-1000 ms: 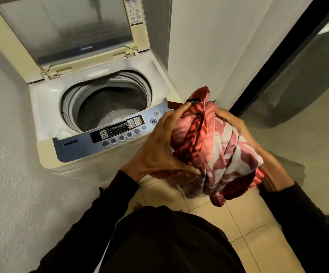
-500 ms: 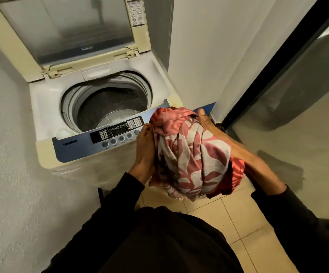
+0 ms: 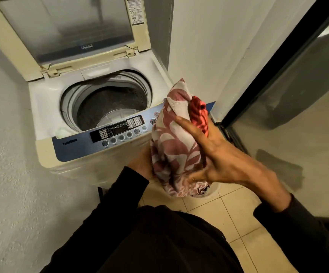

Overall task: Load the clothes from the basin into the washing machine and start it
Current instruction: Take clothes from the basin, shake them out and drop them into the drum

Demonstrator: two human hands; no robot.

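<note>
Both hands clasp a bundle of clothes [image 3: 171, 146]: the right hand [image 3: 215, 152] spreads over its top and side, the left hand [image 3: 142, 162] cups it from beneath, mostly hidden. The bundle hangs at the front right corner of the washing machine [image 3: 47, 107], over its control panel [image 3: 108, 134]. Lid [image 3: 65, 30] upright, drum [image 3: 108, 103] open.

- both hands clutching a bundled pink-and-white leaf-print cloth [image 3: 171, 146], right hand [image 3: 216, 154] on top, left hand [image 3: 142, 164] underneath
- cream top-load washing machine [image 3: 47, 115] just beside, lid [image 3: 65, 28] up, steel drum [image 3: 110, 103] showing
</note>
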